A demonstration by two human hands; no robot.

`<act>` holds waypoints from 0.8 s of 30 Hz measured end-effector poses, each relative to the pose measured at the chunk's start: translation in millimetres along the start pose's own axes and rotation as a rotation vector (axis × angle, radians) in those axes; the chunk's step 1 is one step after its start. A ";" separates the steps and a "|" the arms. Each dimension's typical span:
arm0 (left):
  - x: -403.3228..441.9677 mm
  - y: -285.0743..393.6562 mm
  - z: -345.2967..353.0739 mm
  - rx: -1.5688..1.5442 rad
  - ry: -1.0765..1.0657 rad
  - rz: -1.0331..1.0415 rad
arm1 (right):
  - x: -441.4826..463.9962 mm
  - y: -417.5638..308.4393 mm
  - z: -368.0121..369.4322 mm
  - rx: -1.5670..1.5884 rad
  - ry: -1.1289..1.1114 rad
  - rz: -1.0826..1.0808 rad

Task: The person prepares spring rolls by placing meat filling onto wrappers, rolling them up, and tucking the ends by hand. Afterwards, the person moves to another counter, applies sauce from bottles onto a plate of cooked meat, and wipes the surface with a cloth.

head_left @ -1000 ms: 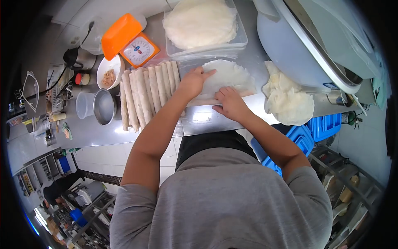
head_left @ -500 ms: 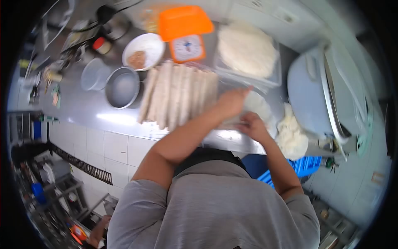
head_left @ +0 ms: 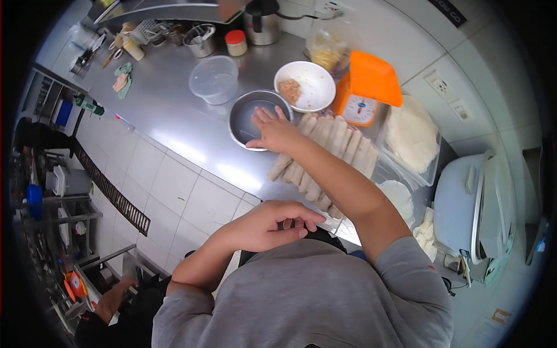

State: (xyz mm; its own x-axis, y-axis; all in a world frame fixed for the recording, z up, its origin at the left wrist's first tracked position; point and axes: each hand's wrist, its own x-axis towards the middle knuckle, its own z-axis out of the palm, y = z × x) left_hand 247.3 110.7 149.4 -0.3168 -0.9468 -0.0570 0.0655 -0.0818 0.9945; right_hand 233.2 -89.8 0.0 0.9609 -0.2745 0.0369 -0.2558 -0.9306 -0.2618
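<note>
My right hand [head_left: 272, 130] reaches across to the round metal bowl [head_left: 238, 124], its fingers spread over the inside; whether the fingertips touch the contents is unclear. Loosely bent and apart, the fingers of my left hand [head_left: 284, 223] hold nothing, close to my body at the table's front edge. Several pale rolls [head_left: 333, 136] lie side by side beneath my right forearm. Partly hidden by that arm, a thin white round sheet [head_left: 397, 200] lies beyond the rolls. A white bowl [head_left: 316, 87] with minced filling stands behind the metal bowl.
An orange scale [head_left: 361, 109] stands by a clear tray [head_left: 430, 173] of stacked white sheets. Near the metal bowl are a clear tub [head_left: 213, 81] and a red-lidded jar [head_left: 236, 43]. A large pot [head_left: 458, 203] stands at right. Another person's arm [head_left: 113, 298] shows at lower left.
The view has turned left. My right hand has left the thin sheet and moved left to the metal bowl. My left hand has come off the sheet and back towards my body.
</note>
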 end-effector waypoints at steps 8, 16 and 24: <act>-15.1 -8.9 -18.7 0.012 0.094 0.103 | -21.5 19.8 -74.4 1.562 0.077 0.594; 88.2 -23.2 58.9 0.193 -0.254 0.137 | -292.2 83.7 -135.5 1.772 0.572 0.655; 195.4 -157.3 181.2 0.941 -0.274 -0.133 | -409.2 89.7 18.3 0.104 -0.011 0.650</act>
State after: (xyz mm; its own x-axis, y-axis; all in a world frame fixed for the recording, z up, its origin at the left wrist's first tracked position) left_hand 3.5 -5.1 -2.2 -0.4830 -0.8332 -0.2693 -0.7279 0.2111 0.6524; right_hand -181.0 -56.6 -56.2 0.6154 -0.7697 -0.1698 -0.7733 -0.5479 -0.3189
